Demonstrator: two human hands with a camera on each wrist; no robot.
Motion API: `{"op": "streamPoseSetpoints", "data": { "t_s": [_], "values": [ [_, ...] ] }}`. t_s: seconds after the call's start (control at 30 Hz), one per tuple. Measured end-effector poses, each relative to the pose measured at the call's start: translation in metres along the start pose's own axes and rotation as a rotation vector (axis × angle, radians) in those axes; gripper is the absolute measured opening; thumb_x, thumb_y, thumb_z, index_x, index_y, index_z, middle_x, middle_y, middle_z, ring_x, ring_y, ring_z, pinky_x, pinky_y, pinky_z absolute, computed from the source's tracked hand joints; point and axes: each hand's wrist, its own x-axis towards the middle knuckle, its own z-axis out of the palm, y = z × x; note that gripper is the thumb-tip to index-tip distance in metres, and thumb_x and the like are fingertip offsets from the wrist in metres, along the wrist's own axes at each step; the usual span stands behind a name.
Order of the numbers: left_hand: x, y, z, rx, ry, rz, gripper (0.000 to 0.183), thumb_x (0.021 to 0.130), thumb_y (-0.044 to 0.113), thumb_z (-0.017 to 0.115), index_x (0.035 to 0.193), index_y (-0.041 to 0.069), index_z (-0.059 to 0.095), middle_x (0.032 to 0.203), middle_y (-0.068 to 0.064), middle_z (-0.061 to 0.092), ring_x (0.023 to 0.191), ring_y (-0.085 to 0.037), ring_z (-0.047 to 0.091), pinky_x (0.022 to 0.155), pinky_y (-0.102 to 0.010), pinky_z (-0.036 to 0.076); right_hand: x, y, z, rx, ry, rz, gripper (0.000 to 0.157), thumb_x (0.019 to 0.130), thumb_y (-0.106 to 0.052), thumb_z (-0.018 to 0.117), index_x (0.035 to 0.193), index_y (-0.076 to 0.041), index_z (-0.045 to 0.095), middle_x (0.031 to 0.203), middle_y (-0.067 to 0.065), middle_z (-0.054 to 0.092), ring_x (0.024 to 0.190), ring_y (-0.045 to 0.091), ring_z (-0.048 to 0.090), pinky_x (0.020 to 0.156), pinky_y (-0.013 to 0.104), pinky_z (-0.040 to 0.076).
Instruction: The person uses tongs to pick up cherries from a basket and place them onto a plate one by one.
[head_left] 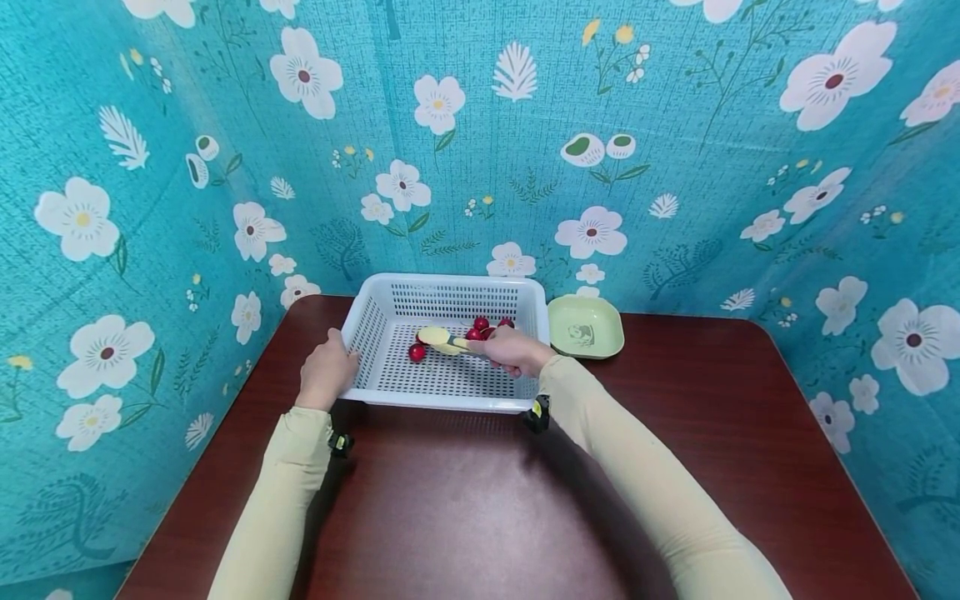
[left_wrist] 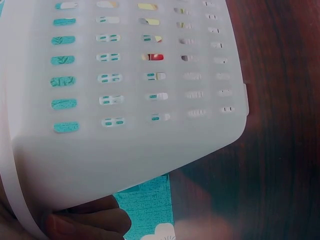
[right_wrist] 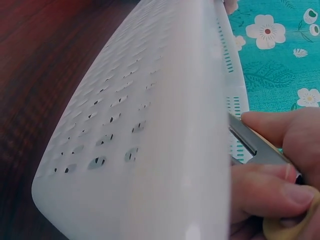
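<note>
A white perforated plastic basket [head_left: 442, 402] stands near the back of the table. My left hand [head_left: 326, 368] grips its left rim; in the left wrist view the fingers [left_wrist: 95, 220] curl beneath the basket's corner. Over the basket's right part, my right hand [head_left: 516, 350] holds metal tongs [right_wrist: 250, 142] with yellow tips [head_left: 435, 335]. The tips point left, close beside a red cherry [head_left: 416, 353] on the basket floor. Several more cherries [head_left: 481, 323] lie toward the back right, partly hidden by the right hand.
A light green square dish [head_left: 603, 342] with a panda print stands just right of the basket. The dark reddish-brown table [head_left: 450, 500] reaches toward me. Behind and at both sides hangs a turquoise flowered cloth [head_left: 465, 175].
</note>
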Motion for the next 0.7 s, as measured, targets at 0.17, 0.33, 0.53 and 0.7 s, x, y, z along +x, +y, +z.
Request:
{"op": "streamPoseSetpoints", "data": {
  "t_s": [0.17, 0.33, 0.53, 0.7],
  "values": [
    [-0.0003, 0.0000, -0.0001, -0.001, -0.005, -0.004, 0.041, 0.104, 0.019, 0.055, 0.130, -0.009, 0.041, 0.105, -0.032, 0.065, 0.083, -0.041, 0.070, 0.073, -0.057, 0.057, 0.0009, 0.0000, 0.0015, -0.005, 0.011, 0.012, 0.056, 0.102, -0.047, 0.062, 0.060, -0.016, 0.043, 0.054, -0.001, 0.035, 0.043, 0.013, 0.027, 0.045, 0.028, 0.025],
    [0.0001, -0.0002, -0.0002, 0.000, -0.004, -0.008, 0.041, 0.104, 0.020, 0.054, 0.131, -0.008, 0.041, 0.105, -0.032, 0.065, 0.083, -0.041, 0.070, 0.075, -0.057, 0.057, 0.0016, 0.0006, 0.0013, -0.010, 0.010, 0.001, 0.055, 0.102, -0.046, 0.062, 0.060, -0.017, 0.043, 0.055, -0.001, 0.037, 0.042, 0.012, 0.027, 0.044, 0.027, 0.026],
    [-0.0004, -0.0010, 0.0008, 0.007, 0.001, -0.010, 0.041, 0.104, 0.020, 0.054, 0.130, -0.008, 0.041, 0.105, -0.032, 0.065, 0.083, -0.041, 0.070, 0.075, -0.056, 0.057, 0.0021, 0.0013, 0.0022, -0.001, 0.011, -0.007, 0.055, 0.102, -0.046, 0.062, 0.060, -0.017, 0.040, 0.054, -0.001, 0.035, 0.042, 0.013, 0.025, 0.045, 0.028, 0.024],
    [-0.0002, 0.0002, 0.0014, 0.009, -0.003, -0.012, 0.040, 0.104, 0.020, 0.055, 0.129, -0.008, 0.041, 0.105, -0.031, 0.065, 0.083, -0.041, 0.070, 0.075, -0.056, 0.057, 0.0025, 0.0016, 0.0015, 0.008, 0.017, -0.005, 0.054, 0.102, -0.047, 0.062, 0.062, -0.017, 0.042, 0.054, -0.001, 0.035, 0.042, 0.014, 0.025, 0.044, 0.029, 0.024]
  ]
}}
